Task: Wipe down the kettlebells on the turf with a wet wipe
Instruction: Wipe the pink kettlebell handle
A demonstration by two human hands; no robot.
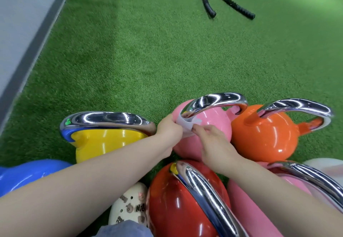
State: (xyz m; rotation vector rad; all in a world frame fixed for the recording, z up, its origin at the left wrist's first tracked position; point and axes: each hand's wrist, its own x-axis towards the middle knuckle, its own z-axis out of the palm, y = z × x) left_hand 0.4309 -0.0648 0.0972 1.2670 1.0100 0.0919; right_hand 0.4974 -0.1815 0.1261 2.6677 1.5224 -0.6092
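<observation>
Several kettlebells with chrome handles stand close together on green turf point(148, 55): a yellow one point(104, 144), a pink one point(215, 121), an orange one point(263, 140), a red one point(178, 203), a blue one point(27, 173) and a second pink one point(246, 209). A white wet wipe point(182, 125) is wrapped around the lower left end of the pink kettlebell's chrome handle point(215, 100). My left hand point(169, 130) grips the wipe at that handle. My right hand point(211, 142) pinches the wipe's other end just beside it.
Two black battle rope ends point(232, 5) lie on the turf far ahead. A grey floor strip point(24, 32) borders the turf on the left. A white clog with charms point(130, 205) and a denim knee show at the bottom.
</observation>
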